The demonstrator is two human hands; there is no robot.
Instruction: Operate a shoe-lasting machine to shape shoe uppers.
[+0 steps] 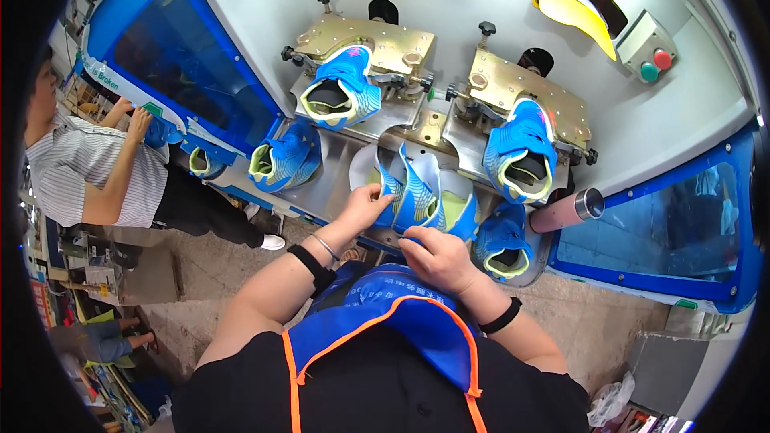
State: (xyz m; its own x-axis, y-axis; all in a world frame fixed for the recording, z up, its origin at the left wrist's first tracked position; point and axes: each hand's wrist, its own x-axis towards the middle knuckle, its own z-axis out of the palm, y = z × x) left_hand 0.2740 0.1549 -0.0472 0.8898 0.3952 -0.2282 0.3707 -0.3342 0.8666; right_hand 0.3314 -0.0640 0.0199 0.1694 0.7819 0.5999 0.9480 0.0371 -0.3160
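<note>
My left hand [367,207] pinches the edge of a flat, unlasted blue and lime shoe upper [419,199], which stands curled on the metal ledge in front of me. Close to its near edge, my right hand [439,258] has curled fingers; whether they grip anything is hidden. Another blue upper [460,215] leans just right of it. On the left machine station sits a blue shoe [340,88], opening toward me. A similar shoe [521,152] is mounted on the right station.
More blue shoes stand on the ledge, one at left [287,159] and one at right [504,242]. A pink bottle [568,210] lies beside the right station. Button boxes [654,46] are fixed to the back wall. At left, a person in a striped shirt [100,168] stands near the blue door.
</note>
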